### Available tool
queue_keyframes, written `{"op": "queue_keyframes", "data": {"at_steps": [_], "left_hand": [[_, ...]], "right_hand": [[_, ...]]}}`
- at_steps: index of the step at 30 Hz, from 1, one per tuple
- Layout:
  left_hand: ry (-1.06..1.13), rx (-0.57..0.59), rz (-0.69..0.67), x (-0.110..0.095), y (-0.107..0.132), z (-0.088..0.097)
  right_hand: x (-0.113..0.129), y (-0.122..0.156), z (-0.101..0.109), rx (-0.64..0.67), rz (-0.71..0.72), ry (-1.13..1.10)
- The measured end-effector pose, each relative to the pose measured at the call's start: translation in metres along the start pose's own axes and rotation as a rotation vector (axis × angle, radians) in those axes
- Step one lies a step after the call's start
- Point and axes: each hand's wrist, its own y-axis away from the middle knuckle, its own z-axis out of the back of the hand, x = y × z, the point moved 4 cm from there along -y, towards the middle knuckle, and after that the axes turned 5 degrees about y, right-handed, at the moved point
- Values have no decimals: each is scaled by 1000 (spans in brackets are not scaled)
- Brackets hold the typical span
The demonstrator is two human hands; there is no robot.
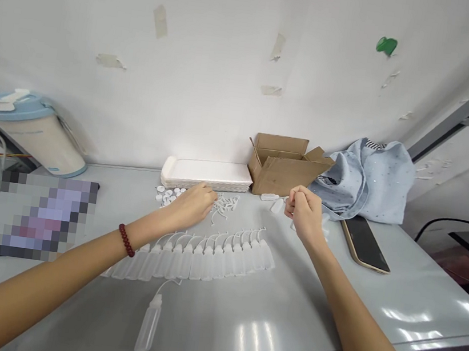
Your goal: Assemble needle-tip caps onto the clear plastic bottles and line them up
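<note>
On the grey table [215, 322], a row of translucent bottles [197, 263] lies with long axes running toward the wall, necks and curved white stems at the far end, bases fanned slightly apart. Nearer the edge, a lone bottle [148, 325] points its neck wallward too, tilting slightly right. The left hand [196, 202] bends over small white pieces [225, 203]; I can't tell its grip. The right hand [305, 211] is curled tight near the cardboard box [289, 174], contents hidden.

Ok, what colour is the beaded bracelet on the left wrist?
The bracelet is dark red, shown in the head view.
</note>
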Motion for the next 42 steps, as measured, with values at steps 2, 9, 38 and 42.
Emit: {"op": "queue_keyframes", "data": {"at_steps": [2, 9, 38, 42], "left_hand": [[3, 0, 18, 1, -3, -4], [90, -107, 80, -13, 8, 18], [250, -447, 204, -34, 92, 30], [271, -464, 217, -33, 94, 30]], "right_hand": [[-10, -2, -2, 11, -4, 72], [-25, -7, -9, 87, 59, 343], [-38, -1, -11, 163, -78, 1214], [-27, 1, -10, 148, -41, 1128]]}}
